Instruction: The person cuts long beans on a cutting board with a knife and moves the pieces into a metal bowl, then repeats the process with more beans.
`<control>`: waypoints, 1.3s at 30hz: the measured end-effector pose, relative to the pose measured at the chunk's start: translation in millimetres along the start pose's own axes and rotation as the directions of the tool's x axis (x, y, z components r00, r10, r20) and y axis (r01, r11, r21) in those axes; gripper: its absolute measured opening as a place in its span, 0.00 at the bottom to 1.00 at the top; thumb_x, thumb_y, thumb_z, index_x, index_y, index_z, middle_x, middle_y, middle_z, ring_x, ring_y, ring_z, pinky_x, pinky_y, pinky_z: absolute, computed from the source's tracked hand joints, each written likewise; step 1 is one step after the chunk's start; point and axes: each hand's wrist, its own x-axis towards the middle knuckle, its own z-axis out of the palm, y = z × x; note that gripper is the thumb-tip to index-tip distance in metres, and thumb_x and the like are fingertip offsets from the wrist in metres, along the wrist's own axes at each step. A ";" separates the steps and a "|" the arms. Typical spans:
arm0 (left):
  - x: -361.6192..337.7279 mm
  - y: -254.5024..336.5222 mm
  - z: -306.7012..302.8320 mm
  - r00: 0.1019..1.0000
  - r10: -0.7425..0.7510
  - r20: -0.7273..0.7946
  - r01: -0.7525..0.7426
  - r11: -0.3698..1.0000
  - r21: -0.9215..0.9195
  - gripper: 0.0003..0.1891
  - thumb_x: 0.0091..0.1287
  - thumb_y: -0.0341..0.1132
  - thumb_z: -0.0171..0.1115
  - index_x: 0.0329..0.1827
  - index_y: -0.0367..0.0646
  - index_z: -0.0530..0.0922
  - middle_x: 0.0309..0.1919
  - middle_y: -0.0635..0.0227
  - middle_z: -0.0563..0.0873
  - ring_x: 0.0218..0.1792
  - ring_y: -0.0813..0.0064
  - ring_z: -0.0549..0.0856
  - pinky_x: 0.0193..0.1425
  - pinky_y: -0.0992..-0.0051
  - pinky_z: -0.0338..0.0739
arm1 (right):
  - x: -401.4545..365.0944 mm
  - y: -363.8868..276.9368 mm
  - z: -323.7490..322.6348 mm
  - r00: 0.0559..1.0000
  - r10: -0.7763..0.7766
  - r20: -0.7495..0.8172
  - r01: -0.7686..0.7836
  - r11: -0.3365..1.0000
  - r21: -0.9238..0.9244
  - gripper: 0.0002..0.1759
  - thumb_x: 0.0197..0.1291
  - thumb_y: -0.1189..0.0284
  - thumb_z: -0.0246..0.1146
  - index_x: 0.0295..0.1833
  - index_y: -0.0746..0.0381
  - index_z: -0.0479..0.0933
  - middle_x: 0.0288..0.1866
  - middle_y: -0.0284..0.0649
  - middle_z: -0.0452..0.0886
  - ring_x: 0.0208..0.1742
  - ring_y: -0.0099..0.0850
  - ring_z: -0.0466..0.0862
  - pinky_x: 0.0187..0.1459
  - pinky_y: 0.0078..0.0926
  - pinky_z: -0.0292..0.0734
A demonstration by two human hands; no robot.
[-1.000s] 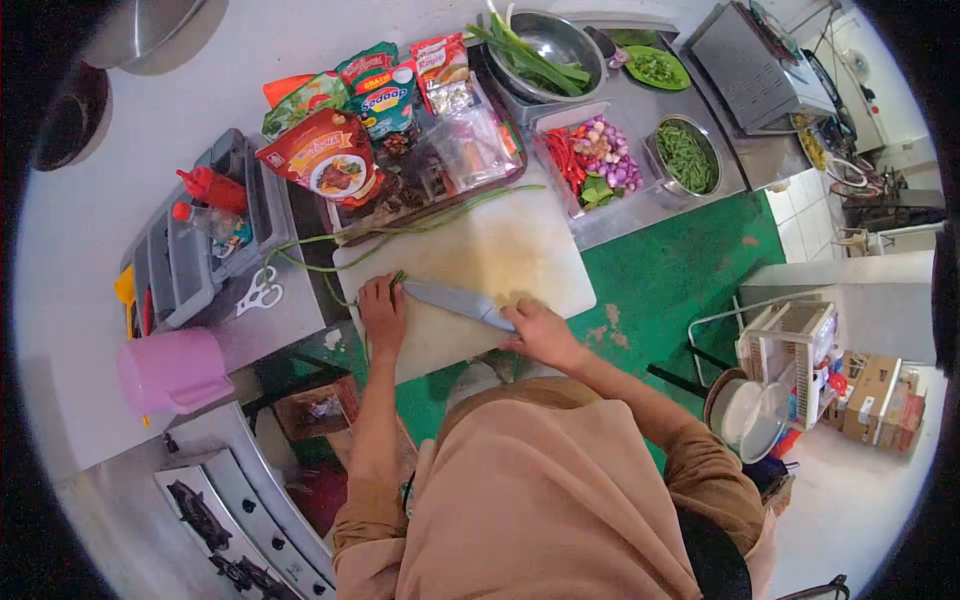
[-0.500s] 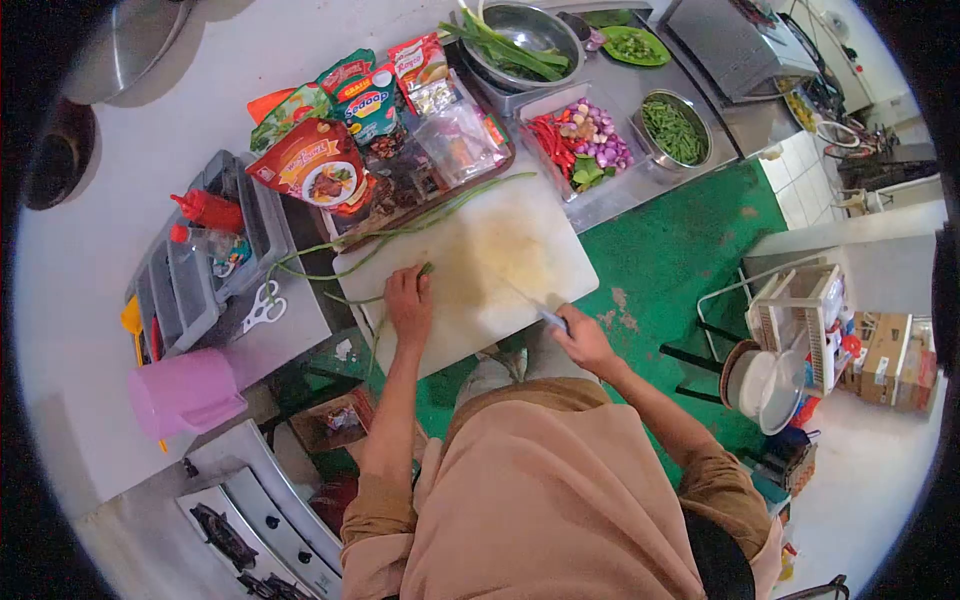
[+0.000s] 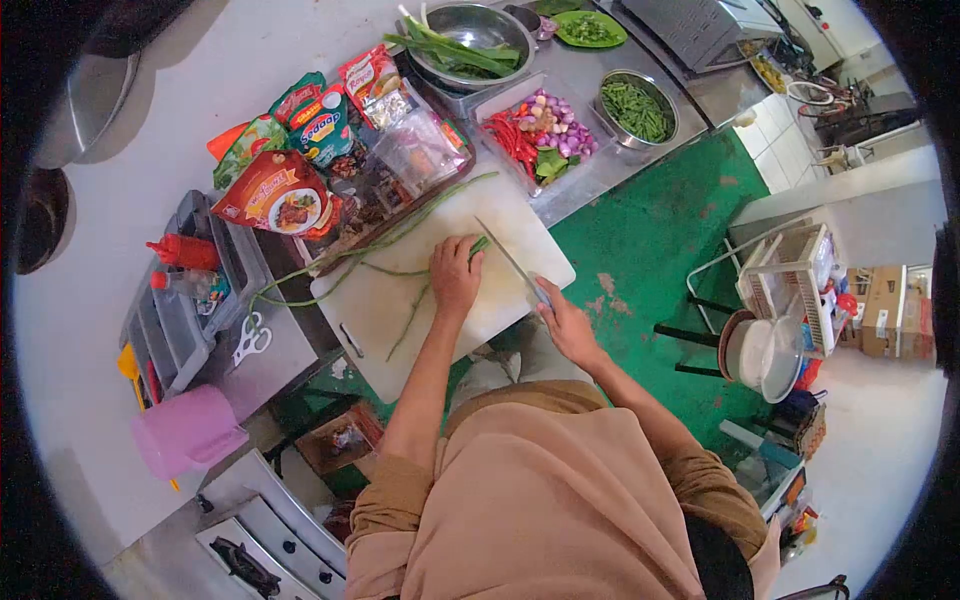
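On the white cutting board [image 3: 400,345], my left hand [image 3: 457,275] is closed round a bunch of long green beans [image 3: 412,316]. Short bean ends stick out past its fingertips, and the long stems trail left across the board and over its edge. My right hand [image 3: 567,328] grips the handle of a knife [image 3: 512,262]. The blade points up and to the left, with its edge beside the bean ends near the middle of the board.
Above the board are a tray of seasoning packets [image 3: 290,200], a steel bowl with leeks [image 3: 500,45], a container of chillies and shallots [image 3: 545,135] and a bowl of cut beans [image 3: 640,108]. Scissors [image 3: 252,338] and a pink jug [image 3: 188,430] lie left.
My left hand has moved right and up the board with the beans. The knife has come up beside the bean ends, its blade now steeper. The whole view has shifted a little.
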 end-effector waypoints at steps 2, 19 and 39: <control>-1.4 0.9 -8.7 0.998 0.035 -0.043 -0.034 0.999 0.033 0.19 0.59 0.37 0.67 0.54 0.49 0.78 0.48 0.66 0.79 0.53 0.60 0.76 0.58 0.58 0.70 | -0.4 -2.1 4.7 1.000 -0.008 -0.005 0.008 1.000 0.004 0.25 0.73 0.66 0.51 0.73 0.54 0.60 0.59 0.60 0.77 0.56 0.60 0.78 0.55 0.50 0.75; -15.1 -28.3 -2.4 0.993 0.064 -0.096 -0.066 0.998 -0.019 0.06 0.64 0.31 0.62 0.43 0.45 0.81 0.41 0.62 0.82 0.45 0.56 0.79 0.50 0.58 0.73 | -7.8 -8.6 32.3 0.990 -0.122 0.078 0.139 0.944 -0.298 0.32 0.73 0.65 0.50 0.79 0.39 0.50 0.38 0.55 0.76 0.33 0.57 0.82 0.35 0.54 0.79; -23.7 -26.3 -16.4 0.983 0.139 -0.123 -0.132 0.989 0.065 0.15 0.62 0.28 0.61 0.53 0.45 0.82 0.42 0.63 0.81 0.47 0.59 0.78 0.53 0.61 0.73 | 7.5 -16.6 36.9 0.993 -0.086 0.077 0.094 0.990 -0.110 0.29 0.73 0.69 0.49 0.77 0.46 0.55 0.50 0.60 0.80 0.46 0.61 0.81 0.47 0.54 0.77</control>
